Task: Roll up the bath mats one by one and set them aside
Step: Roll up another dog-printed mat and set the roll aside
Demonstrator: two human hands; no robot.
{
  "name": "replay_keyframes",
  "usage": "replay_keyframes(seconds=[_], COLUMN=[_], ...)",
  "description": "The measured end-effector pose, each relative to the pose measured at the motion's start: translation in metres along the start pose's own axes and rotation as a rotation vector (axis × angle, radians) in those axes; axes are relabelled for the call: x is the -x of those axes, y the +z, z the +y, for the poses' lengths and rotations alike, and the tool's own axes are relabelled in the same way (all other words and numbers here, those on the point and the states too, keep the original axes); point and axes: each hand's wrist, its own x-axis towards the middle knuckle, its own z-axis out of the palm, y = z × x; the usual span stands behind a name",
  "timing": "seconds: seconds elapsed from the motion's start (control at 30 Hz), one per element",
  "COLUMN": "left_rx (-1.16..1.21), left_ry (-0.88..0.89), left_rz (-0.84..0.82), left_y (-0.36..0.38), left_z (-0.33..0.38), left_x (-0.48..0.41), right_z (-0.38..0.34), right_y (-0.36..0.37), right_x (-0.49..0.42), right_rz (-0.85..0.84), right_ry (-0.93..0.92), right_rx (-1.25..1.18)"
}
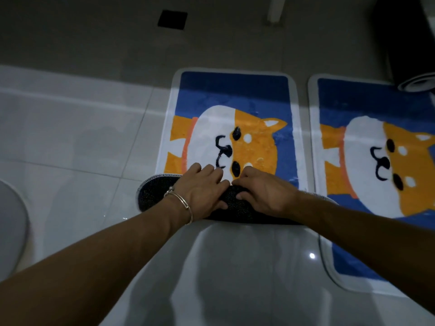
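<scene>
A blue bath mat (235, 95) with an orange and white dog lies on the floor in the middle. Its near end is rolled over, showing a dark speckled underside (155, 194). My left hand (202, 189), with a bracelet at the wrist, grips the roll from above. My right hand (263, 191) grips the roll beside it, fingers curled over the front of the roll. A second mat (367, 161) of the same design lies flat to the right. A rolled-up mat (416, 83) rests at the second mat's far right corner.
White glossy floor tiles (77, 147) stretch to the left and toward me. A grey floor area with a black square drain (172, 19) lies beyond a low step. A white post (275, 10) stands at the back. A grey rounded object (9, 227) sits at the left edge.
</scene>
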Motion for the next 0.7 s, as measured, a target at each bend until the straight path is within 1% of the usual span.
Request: replay_keyframes(seconds=[0.1,0.2,0.27,0.37,0.47,0.5,0.57,0.6,0.63,0.7], left_rx=[-0.018,0.031,0.042,0.043,0.007,-0.01,-0.035,-0.047,-0.061,-0.049], left_ry=[-0.078,-0.148,-0.158,-0.129,-0.051,-0.046,-0.043,-0.05,-0.078,-0.139], left_rz=[-0.037,-0.05,-0.018,0.036,0.194,0.19,0.107,0.039,-0.021,-0.074], left_y=[0.001,0.001,-0.002,0.002,0.012,0.016,0.018,0.019,0.02,0.013], left_z=[0.002,0.001,0.002,0.005,0.004,0.005,0.009,0.013,0.016,0.02], left_x=[-0.006,-0.009,-0.008,-0.006,0.002,0.005,0.011,0.011,0.011,0.008], right_z=[0.001,0.002,-0.002,-0.007,-0.003,-0.001,0.001,0.001,0.0,0.001], right_y=[0.002,0.003,0.006,0.011,0.013,0.013,0.012,0.012,0.013,0.019], right_x=[0.002,0.005,0.005,0.001,-0.001,-0.001,0.0,0.001,0.002,0.002], right_rz=[0.079,0.074,0.094,0.124,0.082,0.065,0.042,0.028,0.012,-0.008], right_ry=[-0.017,-0.006,0.036,0.055,0.062,0.056,0.028,0.022,0.015,0.005], right_rx=[0.171,0.296,0.347,0.315,0.145,0.096,0.044,0.034,0.03,0.048])
